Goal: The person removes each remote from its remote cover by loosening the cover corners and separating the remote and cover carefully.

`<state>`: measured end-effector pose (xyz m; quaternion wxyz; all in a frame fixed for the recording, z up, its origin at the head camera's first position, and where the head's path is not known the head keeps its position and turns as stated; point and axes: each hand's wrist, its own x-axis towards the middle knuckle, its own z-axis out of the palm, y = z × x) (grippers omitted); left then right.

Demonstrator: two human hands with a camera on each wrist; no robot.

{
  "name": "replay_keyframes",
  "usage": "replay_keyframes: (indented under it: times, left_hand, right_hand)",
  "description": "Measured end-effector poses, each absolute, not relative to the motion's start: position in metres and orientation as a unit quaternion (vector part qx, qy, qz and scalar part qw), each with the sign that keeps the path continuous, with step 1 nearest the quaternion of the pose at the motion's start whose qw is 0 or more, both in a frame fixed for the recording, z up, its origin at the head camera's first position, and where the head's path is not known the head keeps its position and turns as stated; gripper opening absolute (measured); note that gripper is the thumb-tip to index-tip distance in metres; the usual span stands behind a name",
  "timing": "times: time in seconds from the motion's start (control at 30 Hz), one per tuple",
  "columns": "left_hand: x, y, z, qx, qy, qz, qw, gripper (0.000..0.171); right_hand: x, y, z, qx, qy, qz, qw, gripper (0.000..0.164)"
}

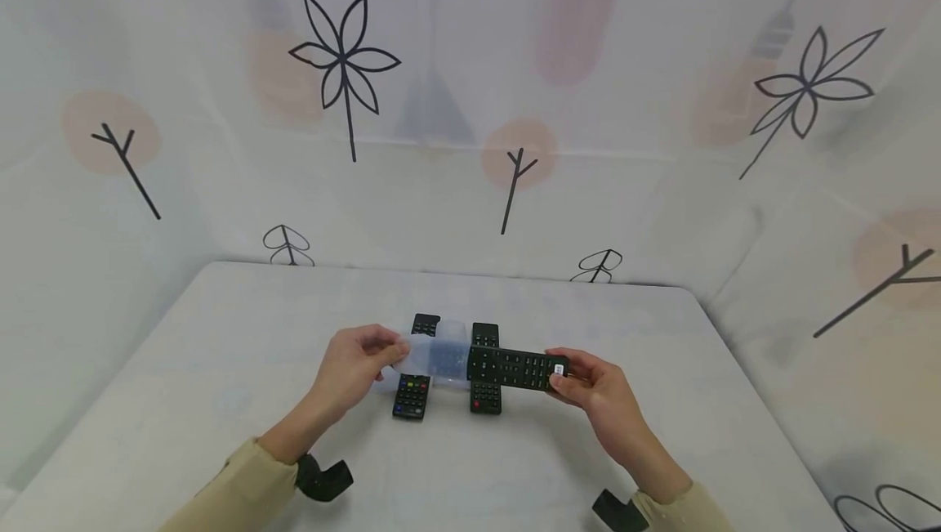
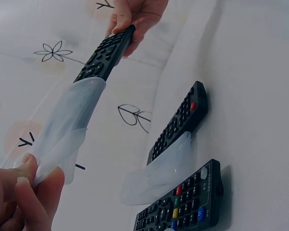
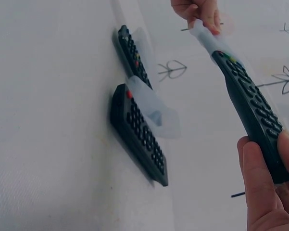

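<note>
Above the table, my right hand (image 1: pixel 599 393) grips one end of a black remote control (image 1: pixel 518 368), thumb on its button face. The remote's other end sits inside a translucent, bluish-white plastic sleeve (image 1: pixel 447 358). My left hand (image 1: pixel 360 360) pinches the far end of that sleeve between thumb and fingers. In the left wrist view the sleeve (image 2: pixel 69 113) covers part of the remote, and the keys nearer the right hand stay bare. Seen from the right wrist, coloured keys show at the sleeve's mouth on the remote (image 3: pixel 247 94).
Two more black remotes lie on the white table (image 1: pixel 551 467), one at left (image 1: pixel 410 397) with coloured keys, one at right (image 1: pixel 485 399) with a red key. Another translucent sleeve (image 2: pixel 158 175) lies between them. A patterned white cloth (image 1: pixel 441 213) hangs behind the table.
</note>
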<state>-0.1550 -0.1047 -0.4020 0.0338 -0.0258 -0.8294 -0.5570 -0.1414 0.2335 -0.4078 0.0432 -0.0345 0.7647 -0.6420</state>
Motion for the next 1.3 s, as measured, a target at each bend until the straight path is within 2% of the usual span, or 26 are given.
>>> replay_keyframes:
  times: [1.3]
  left_hand:
    - [-0.1552, -0.1115, -0.4072, -0.012, -0.829, -0.558, 0.03, 0.007]
  right_hand:
    - [-0.1401, 0.2404, -0.4162, -0.059, 0.762, -0.643, 0.05, 0.038]
